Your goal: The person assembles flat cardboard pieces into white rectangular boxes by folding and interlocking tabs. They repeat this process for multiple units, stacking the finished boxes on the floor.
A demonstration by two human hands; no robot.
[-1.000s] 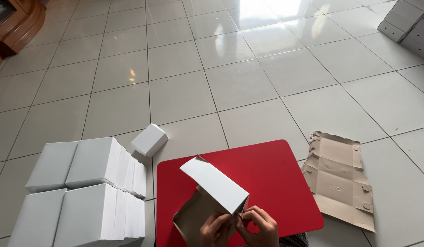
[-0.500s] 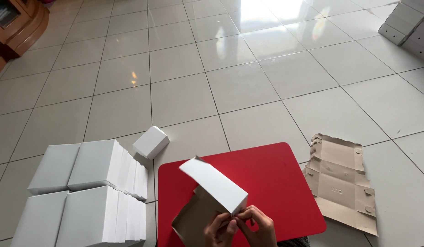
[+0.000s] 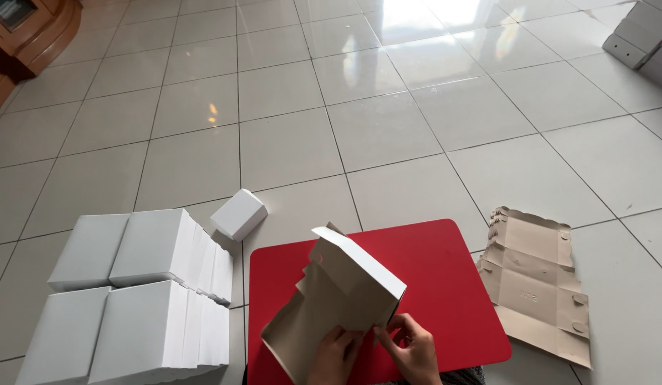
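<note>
- Both hands, left (image 3: pixel 336 354) and right (image 3: pixel 414 349), grip the half-folded white box (image 3: pixel 345 289) over the red mat's (image 3: pixel 445 285) near edge.
- Wrists are cut off by the frame.
- Box interior is partly hidden.

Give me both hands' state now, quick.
Left hand: fingers gripping the half-folded cardboard box at its lower edge.
Right hand: fingers pinching the same box's edge.

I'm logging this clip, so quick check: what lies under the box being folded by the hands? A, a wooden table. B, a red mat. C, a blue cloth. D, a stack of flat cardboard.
B: the half-folded box, held by the left hand and right hand, sits over the red mat on the tiled floor.
</note>
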